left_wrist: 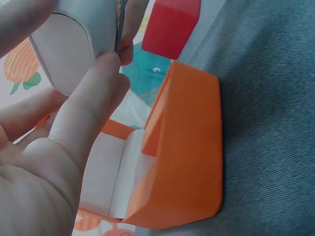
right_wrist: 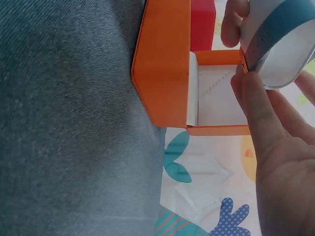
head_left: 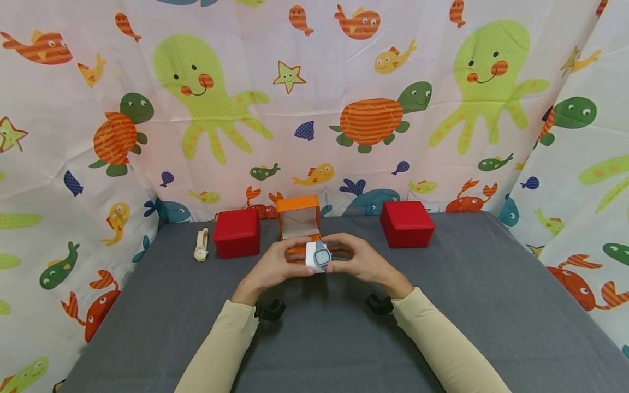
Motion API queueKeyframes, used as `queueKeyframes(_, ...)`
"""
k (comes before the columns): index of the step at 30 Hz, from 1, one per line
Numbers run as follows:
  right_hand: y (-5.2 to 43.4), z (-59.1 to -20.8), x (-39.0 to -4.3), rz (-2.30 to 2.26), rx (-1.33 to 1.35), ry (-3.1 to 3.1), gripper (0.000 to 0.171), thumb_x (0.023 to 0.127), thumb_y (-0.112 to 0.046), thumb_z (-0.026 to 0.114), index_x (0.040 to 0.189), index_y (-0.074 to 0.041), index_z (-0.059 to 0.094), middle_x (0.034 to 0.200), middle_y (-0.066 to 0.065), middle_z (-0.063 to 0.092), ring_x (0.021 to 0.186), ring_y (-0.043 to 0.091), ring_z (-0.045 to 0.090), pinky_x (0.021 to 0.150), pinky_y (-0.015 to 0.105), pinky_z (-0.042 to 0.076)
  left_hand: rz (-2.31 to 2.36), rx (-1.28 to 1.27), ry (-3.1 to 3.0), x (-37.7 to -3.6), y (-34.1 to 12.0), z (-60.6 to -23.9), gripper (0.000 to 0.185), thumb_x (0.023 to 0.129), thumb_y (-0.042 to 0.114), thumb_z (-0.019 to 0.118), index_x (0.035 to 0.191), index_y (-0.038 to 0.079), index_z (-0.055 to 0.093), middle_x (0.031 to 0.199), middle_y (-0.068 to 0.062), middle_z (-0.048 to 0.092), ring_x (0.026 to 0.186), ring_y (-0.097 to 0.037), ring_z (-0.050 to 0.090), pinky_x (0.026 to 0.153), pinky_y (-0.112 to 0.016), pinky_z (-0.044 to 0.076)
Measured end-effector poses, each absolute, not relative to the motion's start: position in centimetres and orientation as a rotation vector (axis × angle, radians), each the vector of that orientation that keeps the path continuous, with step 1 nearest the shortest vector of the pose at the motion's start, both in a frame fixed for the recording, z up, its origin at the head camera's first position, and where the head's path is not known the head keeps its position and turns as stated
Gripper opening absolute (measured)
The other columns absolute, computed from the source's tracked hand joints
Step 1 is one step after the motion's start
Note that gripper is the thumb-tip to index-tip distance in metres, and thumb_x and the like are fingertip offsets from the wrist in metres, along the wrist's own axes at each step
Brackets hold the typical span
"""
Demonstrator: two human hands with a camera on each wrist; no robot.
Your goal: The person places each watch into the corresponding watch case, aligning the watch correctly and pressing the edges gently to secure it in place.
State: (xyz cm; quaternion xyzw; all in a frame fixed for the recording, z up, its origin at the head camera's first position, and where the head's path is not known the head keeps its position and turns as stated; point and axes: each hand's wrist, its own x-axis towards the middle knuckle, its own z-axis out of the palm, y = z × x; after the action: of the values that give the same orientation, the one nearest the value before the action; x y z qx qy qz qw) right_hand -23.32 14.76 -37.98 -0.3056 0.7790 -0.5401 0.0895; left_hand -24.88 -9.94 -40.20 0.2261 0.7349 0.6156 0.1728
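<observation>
Head view: blue-strapped wristwatch (head_left: 322, 256) on white cushion (head_left: 310, 255), held between two hands, at the open orange watch box (left_wrist: 192, 152).
Left hand (head_left: 280, 266) pinches the cushion's end, thumb opposite fingers; right hand (head_left: 363, 258) pinches watch and cushion from the other side. Watch: pale dial in a rounded-square case, smooth strap wrapped round the cushion, a rounded block. Box: smooth orange exterior, white lining, hinged lid raised. Table (head_left: 319, 344): grey woven cloth, carrying two red boxes (head_left: 237, 234) and a gold-toned wristwatch (head_left: 201, 245).
</observation>
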Motion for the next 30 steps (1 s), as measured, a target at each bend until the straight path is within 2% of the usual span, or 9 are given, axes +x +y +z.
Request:
queueKeyframes(4, 14.9, -37.7, -23.3, -1.572, -0.886, 2.293, 0.058, 0.082, -0.011, 0.075, 0.134, -0.003, 0.05, 0.13, 0.012, 0.053, 0.116, 0.034, 0.054, 0.094, 0.045, 0.048, 1.726, 0.655, 2.098, -25.0, -10.1, -40.2, 0.067, 0.079, 0.013, 0.078, 0.138, 0.007, 0.048, 0.129, -0.011, 0.051, 0.108, -0.028, 0.06, 0.084, -0.037, 0.054)
queueKeyframes(8, 15.1, -37.5, -23.2, -1.568, -0.836, 2.232, 0.059, 0.081, -0.006, 0.076, 0.134, -0.003, 0.051, 0.132, 0.013, 0.051, 0.118, 0.037, 0.053, 0.097, 0.054, 0.043, 1.686, 0.66, 2.106, -25.1, -10.3, -40.2, 0.065, 0.078, 0.011, 0.079, 0.136, 0.007, 0.05, 0.131, -0.009, 0.05, 0.107, -0.028, 0.061, 0.082, -0.038, 0.055)
queueKeyframes(12, 15.1, -37.7, -23.3, -1.572, -0.82, 2.228, 0.059, 0.08, -0.004, 0.076, 0.133, -0.002, 0.051, 0.132, 0.015, 0.051, 0.117, 0.038, 0.053, 0.097, 0.056, 0.042, 1.673, 0.65, 2.099, -25.0, -10.3, -39.9, 0.064, 0.078, 0.009, 0.079, 0.136, 0.007, 0.051, 0.131, -0.009, 0.049, 0.107, -0.029, 0.061, 0.082, -0.038, 0.055)
queueKeyframes(18, 15.3, -40.0, -24.6, -1.576, -0.904, 2.299, 0.061, 0.076, -0.014, 0.081, 0.131, -0.011, 0.054, 0.129, 0.008, 0.054, 0.111, 0.028, 0.059, 0.094, 0.049, 0.047, 1.653, 0.642, 2.065, -24.7, -10.4, -39.2, 0.067, 0.08, 0.004, 0.076, 0.139, 0.0, 0.044, 0.135, -0.016, 0.045, 0.111, -0.035, 0.058, 0.084, -0.039, 0.054)
queueKeyframes(21, 15.3, -40.2, -24.6, -1.563, -0.937, 2.335, 0.061, 0.075, -0.017, 0.082, 0.13, -0.013, 0.055, 0.127, 0.005, 0.056, 0.109, 0.024, 0.061, 0.093, 0.04, 0.049, 1.673, 0.64, 2.061, -25.1, -10.4, -40.0, 0.066, 0.08, 0.005, 0.076, 0.139, 0.003, 0.046, 0.135, -0.015, 0.046, 0.11, -0.033, 0.06, 0.083, -0.039, 0.054)
queueKeyframes(24, 15.0, -40.2, -24.5, -1.551, -0.956, 2.36, 0.062, 0.075, -0.014, 0.081, 0.13, -0.011, 0.054, 0.126, 0.006, 0.055, 0.109, 0.024, 0.061, 0.093, 0.038, 0.049, 1.69, 0.642, 2.047, -25.1, -10.2, -40.1, 0.065, 0.081, 0.007, 0.076, 0.138, 0.003, 0.047, 0.135, -0.016, 0.046, 0.108, -0.031, 0.061, 0.083, -0.039, 0.054)
queueKeyframes(30, 14.5, -40.7, -24.5, -1.556, -1.005, 2.375, 0.06, 0.078, -0.006, 0.078, 0.132, -0.001, 0.05, 0.124, 0.014, 0.054, 0.109, 0.035, 0.058, 0.095, 0.052, 0.045, 1.695, 0.652, 2.083, -24.8, -9.6, -40.2, 0.064, 0.079, 0.009, 0.078, 0.136, 0.003, 0.049, 0.146, -0.01, 0.036, 0.108, -0.029, 0.062, 0.083, -0.038, 0.054)
